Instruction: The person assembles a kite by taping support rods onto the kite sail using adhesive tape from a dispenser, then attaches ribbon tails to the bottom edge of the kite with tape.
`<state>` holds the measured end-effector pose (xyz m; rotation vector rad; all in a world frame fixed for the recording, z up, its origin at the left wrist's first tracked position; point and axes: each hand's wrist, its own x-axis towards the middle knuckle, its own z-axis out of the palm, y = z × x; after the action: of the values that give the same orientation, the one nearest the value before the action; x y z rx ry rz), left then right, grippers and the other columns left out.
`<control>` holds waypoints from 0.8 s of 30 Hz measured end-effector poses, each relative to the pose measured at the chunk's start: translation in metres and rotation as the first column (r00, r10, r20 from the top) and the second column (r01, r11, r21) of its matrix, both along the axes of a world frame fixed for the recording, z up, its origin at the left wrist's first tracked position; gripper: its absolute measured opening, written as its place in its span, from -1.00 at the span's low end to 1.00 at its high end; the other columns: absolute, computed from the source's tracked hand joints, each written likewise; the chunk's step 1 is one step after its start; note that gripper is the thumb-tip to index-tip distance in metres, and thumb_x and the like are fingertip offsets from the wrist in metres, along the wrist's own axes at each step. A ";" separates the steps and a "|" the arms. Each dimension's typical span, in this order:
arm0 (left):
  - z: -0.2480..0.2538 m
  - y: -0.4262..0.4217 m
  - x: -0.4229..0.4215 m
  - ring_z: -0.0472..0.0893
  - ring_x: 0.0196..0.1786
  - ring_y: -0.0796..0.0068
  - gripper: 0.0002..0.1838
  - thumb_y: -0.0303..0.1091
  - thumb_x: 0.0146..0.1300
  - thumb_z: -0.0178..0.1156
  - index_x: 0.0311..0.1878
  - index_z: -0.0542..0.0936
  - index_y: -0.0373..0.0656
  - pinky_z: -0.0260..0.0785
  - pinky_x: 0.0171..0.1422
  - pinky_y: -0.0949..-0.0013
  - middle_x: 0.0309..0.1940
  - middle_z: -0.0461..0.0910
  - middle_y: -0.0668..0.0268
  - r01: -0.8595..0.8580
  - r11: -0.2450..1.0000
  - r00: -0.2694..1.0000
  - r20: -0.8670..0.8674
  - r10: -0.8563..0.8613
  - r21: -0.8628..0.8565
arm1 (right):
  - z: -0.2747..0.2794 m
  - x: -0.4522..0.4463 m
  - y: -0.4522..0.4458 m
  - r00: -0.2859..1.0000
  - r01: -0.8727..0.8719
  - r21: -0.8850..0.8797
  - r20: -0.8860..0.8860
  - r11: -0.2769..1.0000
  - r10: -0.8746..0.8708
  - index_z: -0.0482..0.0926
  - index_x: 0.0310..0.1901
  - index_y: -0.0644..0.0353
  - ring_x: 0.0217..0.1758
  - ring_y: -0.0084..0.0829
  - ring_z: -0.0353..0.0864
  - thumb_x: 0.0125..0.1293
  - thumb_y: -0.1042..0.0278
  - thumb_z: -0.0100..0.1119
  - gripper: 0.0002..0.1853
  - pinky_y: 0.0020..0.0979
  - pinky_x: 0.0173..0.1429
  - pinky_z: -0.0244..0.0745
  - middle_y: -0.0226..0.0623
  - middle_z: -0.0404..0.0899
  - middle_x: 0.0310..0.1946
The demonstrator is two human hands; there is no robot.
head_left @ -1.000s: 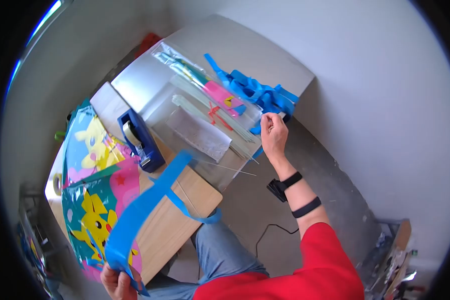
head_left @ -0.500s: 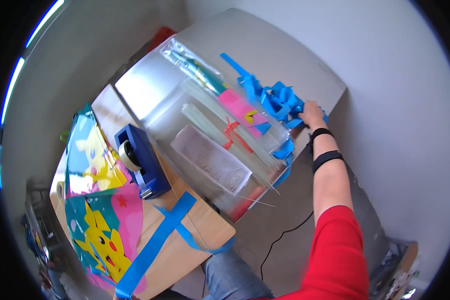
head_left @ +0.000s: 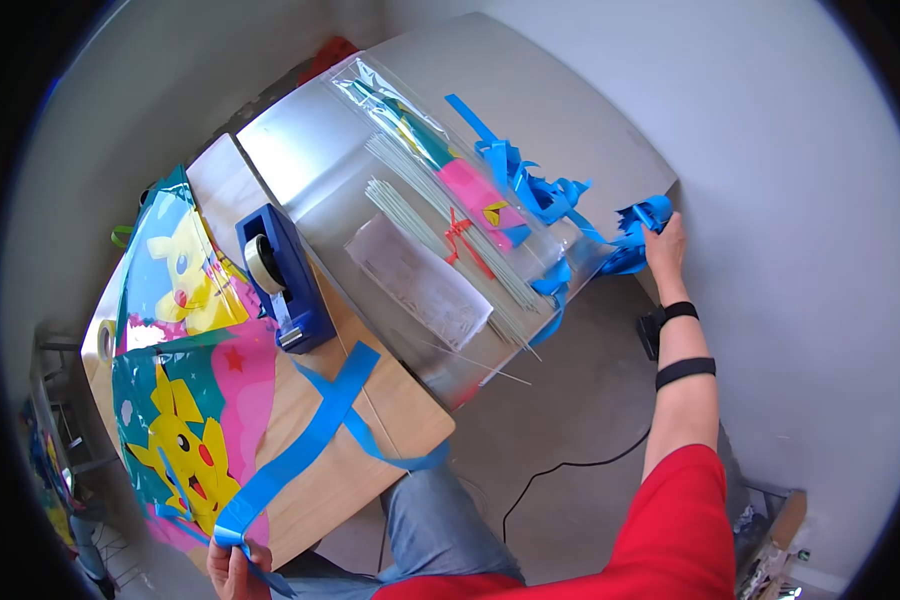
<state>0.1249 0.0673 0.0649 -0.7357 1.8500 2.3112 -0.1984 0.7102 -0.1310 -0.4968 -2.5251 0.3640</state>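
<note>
My left hand (head_left: 236,570) pinches one end of a blue plastic strip (head_left: 305,450) at the wooden table's front edge; the strip runs up across the tabletop. Beside it lies a printed plastic kite sheet (head_left: 185,440) with a yellow cartoon character on teal and pink. Far to the right, my right hand (head_left: 667,245) is closed around a bunch of blue strips (head_left: 630,250) at the metal table's corner. More tangled blue strips (head_left: 540,190) trail back from that bunch over the metal surface.
On the wooden table (head_left: 410,420) stands a blue tape dispenser (head_left: 295,290), with a tape roll (head_left: 106,342) at the far edge. The metal table (head_left: 560,90) carries thin rods (head_left: 460,230), a clear tray (head_left: 420,285) and a packaged kite (head_left: 460,180). A black cable (head_left: 570,464) crosses the floor.
My right hand has moved outward to the right and lifted a bunch of blue strips off the pile. My left hand has come further into view, holding the strip's end.
</note>
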 end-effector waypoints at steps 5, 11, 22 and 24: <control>-0.026 -0.020 0.026 0.38 -0.40 0.62 -0.73 -0.30 0.46 0.09 0.13 0.46 -0.17 0.20 -0.29 0.48 -0.43 0.47 0.38 -0.090 0.996 0.995 -0.033 0.090 -0.021 | 0.126 0.034 -0.036 0.979 -0.106 0.142 -0.157 0.984 0.128 0.40 -0.14 0.33 -0.13 0.14 0.57 0.08 0.34 0.44 -0.56 -0.05 -0.07 0.46 0.11 0.55 -0.24; -0.019 -0.023 0.035 0.43 -0.38 0.59 -0.80 -0.32 0.47 0.07 0.06 0.49 -0.17 0.26 -0.27 0.47 -0.40 0.51 0.35 -0.088 0.996 0.994 -0.066 0.087 -0.001 | 0.302 0.033 -0.139 0.917 -0.232 0.373 -0.225 0.899 0.330 0.50 -0.26 0.32 -0.29 0.09 0.62 0.07 0.28 0.46 -0.63 -0.16 -0.18 0.52 0.04 0.61 -0.38; -0.033 -0.048 0.065 0.43 -0.37 0.63 -0.79 -0.31 0.47 0.07 0.07 0.48 -0.16 0.25 -0.26 0.48 -0.38 0.51 0.37 -0.230 0.973 0.970 -0.086 0.229 -0.005 | 0.231 -0.137 -0.330 0.798 -0.598 0.225 0.258 0.770 0.544 0.64 -0.25 0.28 -0.17 0.06 0.68 -0.05 0.01 0.46 -0.52 -0.10 -0.06 0.59 0.09 0.67 -0.30; -0.036 -0.054 0.070 0.44 -0.36 0.63 -0.79 -0.32 0.47 0.07 0.08 0.48 -0.17 0.25 -0.27 0.48 -0.37 0.51 0.37 -0.272 0.962 0.960 -0.073 0.270 -0.015 | 0.167 -0.155 -0.361 0.790 -0.606 0.141 0.221 0.782 0.572 0.66 -0.30 0.32 -0.13 0.08 0.67 -0.07 0.08 0.48 -0.55 -0.11 -0.01 0.59 0.12 0.67 -0.28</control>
<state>0.1950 0.0136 0.0287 -0.9801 1.9173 2.5105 -0.3537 0.3495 0.0357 0.3919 -2.7976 0.2848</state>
